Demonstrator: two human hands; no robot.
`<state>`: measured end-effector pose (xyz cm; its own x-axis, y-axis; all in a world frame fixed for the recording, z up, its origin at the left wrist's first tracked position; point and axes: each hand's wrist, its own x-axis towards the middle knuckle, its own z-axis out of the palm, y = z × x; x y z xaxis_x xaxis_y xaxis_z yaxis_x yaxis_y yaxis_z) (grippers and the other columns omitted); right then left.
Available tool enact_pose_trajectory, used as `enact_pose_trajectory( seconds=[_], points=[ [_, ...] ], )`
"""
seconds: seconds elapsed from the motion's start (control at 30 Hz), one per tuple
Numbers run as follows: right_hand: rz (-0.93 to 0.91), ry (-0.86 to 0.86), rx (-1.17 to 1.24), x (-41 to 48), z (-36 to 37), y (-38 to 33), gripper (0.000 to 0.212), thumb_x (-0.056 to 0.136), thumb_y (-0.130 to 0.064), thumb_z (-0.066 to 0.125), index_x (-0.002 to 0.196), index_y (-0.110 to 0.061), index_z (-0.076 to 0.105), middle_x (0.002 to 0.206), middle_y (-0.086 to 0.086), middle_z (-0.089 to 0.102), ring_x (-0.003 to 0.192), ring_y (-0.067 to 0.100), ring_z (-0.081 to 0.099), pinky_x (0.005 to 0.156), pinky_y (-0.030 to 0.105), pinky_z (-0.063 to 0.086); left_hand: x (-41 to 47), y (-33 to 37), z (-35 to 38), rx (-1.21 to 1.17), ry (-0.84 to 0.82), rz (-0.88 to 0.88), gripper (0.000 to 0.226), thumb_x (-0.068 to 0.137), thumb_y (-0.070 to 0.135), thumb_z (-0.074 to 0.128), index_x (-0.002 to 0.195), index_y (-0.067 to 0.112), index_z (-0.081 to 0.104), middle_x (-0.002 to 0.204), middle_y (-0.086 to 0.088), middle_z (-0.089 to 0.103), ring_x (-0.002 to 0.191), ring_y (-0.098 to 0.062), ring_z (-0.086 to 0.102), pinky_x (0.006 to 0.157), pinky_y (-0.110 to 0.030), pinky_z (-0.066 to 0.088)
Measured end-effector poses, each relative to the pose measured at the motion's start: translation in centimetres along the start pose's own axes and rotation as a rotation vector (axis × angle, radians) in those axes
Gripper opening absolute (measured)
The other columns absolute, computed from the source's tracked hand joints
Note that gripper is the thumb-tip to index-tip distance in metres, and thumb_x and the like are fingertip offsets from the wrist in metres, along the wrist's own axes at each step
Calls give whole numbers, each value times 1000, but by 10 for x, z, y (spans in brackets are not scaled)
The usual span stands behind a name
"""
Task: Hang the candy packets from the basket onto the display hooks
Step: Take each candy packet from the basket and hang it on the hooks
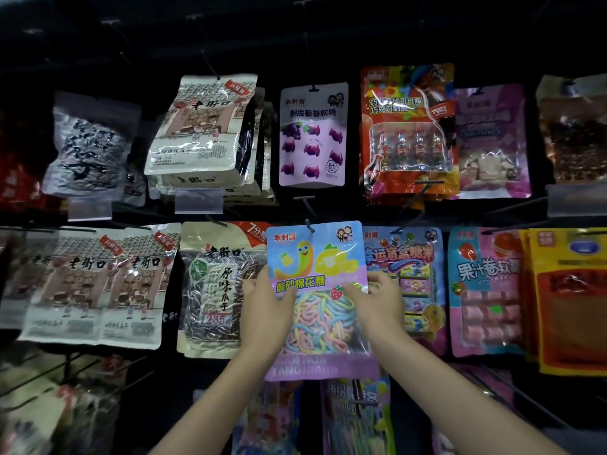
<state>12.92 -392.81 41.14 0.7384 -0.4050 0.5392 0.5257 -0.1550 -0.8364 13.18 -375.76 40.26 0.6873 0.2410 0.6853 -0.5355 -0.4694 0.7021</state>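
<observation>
A blue and purple candy packet [317, 257] with pastel rope sweets in its window is in the middle of the rack. My left hand [266, 303] grips its left edge, thumb across the front. My right hand [377, 300] grips its right edge the same way. The packet's top hole sits at a black display hook [308, 224], whose tip pokes out through the hole. The basket is out of view.
Hanging packets crowd both rows: sunflower seed bags [203, 126] left, a grape gummy packet [312, 136] above, a pink candy packet [410, 274] just right, and a yellow bag [568, 300] far right. A bare hook [423, 188] juts out above right. More packets hang below.
</observation>
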Motion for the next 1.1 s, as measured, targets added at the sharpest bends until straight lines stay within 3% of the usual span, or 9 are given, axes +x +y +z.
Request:
enact_pose_trajectory(
  seconds=[0.1, 0.17, 0.27, 0.47, 0.6, 0.73, 0.83, 0.97, 1.1],
  points=[
    [-48, 84, -200, 19, 13, 13, 15, 97, -27, 72, 107, -22, 62, 97, 1, 68, 76, 24, 71, 65, 45, 61, 22, -6, 21, 55, -2, -77, 23, 99, 23, 64, 121, 26, 60, 122, -6, 51, 76, -1, 51, 63, -27, 45],
    [-65, 106, -358, 30, 20, 21, 21, 98, -33, 70, 116, -24, 64, 109, 2, 68, 86, 27, 70, 69, 37, 56, 35, -7, 34, 44, -12, -133, 25, 92, 22, 63, 116, 25, 60, 118, -6, 57, 75, -14, 60, 61, -31, 48],
    [-88, 132, -527, 50, 30, 33, 26, 103, -33, 61, 126, -23, 67, 122, 3, 65, 97, 28, 68, 79, 41, 58, 53, -16, 51, -8, 0, -179, 46, 75, 32, 55, 121, 27, 58, 107, -8, 66, 78, -31, 69, 62, -39, 55],
    [-107, 124, -626, 78, 39, 45, 35, 110, -31, 49, 97, -11, 75, 84, 5, 70, 67, 22, 60, 59, 31, 43, 77, -28, 70, -136, 10, -244, 38, 86, 32, 58, 124, 36, 60, 109, -6, 67, 81, -27, 69, 63, -30, 49],
    [-141, 132, -644, 95, 34, 45, 26, 105, -32, 59, 92, -13, 70, 77, -1, 66, 71, 22, 60, 61, 31, 42, 95, -38, 82, -142, 10, -264, 37, 95, 38, 66, 130, 33, 59, 117, -6, 64, 85, -20, 67, 60, -27, 46],
    [-233, 151, -735, 102, 37, 49, 25, 103, -34, 61, 86, -17, 61, 79, 1, 65, 79, 27, 65, 69, 41, 55, 104, -43, 95, -90, 9, -290, 40, 95, 49, 66, 128, 29, 55, 120, -8, 47, 101, -33, 61, 84, -38, 49],
    [-246, 126, -888, 108, 36, 43, 21, 103, -28, 61, 89, -13, 64, 88, 7, 69, 86, 32, 68, 68, 37, 50, 107, -45, 104, -32, 3, -310, 43, 94, 46, 62, 133, 31, 51, 118, -6, 40, 113, -38, 56, 103, -48, 49],
    [-263, 98, -1094, 114, 37, 38, 19, 101, -12, 58, 82, -13, 56, 90, 11, 69, 89, 34, 70, 63, 35, 44, 106, -50, 113, 56, -69, -338, 79, 91, 42, 61, 160, 30, 22, 143, -9, 33, 129, -40, 48, 110, -54, 45],
    [-289, 44, -1228, 115, 39, 34, 21, 98, -4, 57, 79, -13, 54, 87, 9, 66, 90, 33, 71, 63, 35, 43, 102, -50, 115, 118, -108, -308, 94, 93, 51, 61, 164, 29, 5, 159, -11, 24, 140, -42, 42, 113, -55, 43]
  ],
)
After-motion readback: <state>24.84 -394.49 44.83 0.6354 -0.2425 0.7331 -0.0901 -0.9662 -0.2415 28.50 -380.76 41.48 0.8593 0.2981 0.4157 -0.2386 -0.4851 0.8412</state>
